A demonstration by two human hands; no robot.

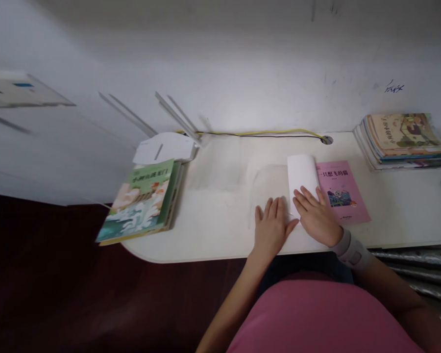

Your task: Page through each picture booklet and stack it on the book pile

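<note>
Pink shirt (pixel 316 318) fills the bottom of my screen, and two bare arms (pixel 235 304) reach out from it to the bench (pixel 220 240). A long white paper strip (pixel 301 179) lies flat on the bench, with its long side running away from the person. The right hand (pixel 316 215) is the nearer one. It lies open and flat on the near end of the strip, with no pinch or grip. The left hand (pixel 271 230) is open too and holds nothing. It rests on the bench just beside the strip's left edge. A pink book (pixel 343 191) lies just right of the strip. A gray wrist brace (pixel 351 250) wraps the right wrist. Farther off, a pile of books (pixel 139 201) sits to the left.
</note>
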